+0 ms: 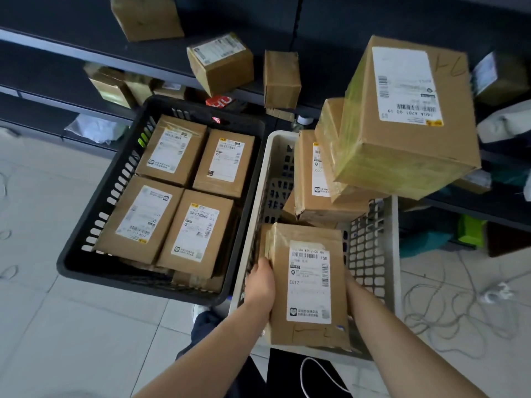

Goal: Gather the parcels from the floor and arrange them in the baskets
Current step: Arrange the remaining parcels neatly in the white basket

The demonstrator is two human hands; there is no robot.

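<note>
A brown cardboard parcel [309, 285] with a white label marked E012 sits at the near end of the white basket [373, 254]. My left hand [260, 282] grips its left side and my right hand [352, 285] presses its right side, mostly hidden behind the box. Further back in the same basket, other parcels [313, 179] lean in a pile, topped by a big tilted box [408, 119]. The black basket [138, 156] on the left holds several labelled parcels [198, 231] laid flat, two by two.
Dark shelving [71, 47] runs along the back with loose boxes [221, 63] on it. Grey cables [448, 308] lie coiled on the tiled floor at the right. A green item [471, 231] sits under the right shelf. My leg and shoe [202, 314] are below the baskets.
</note>
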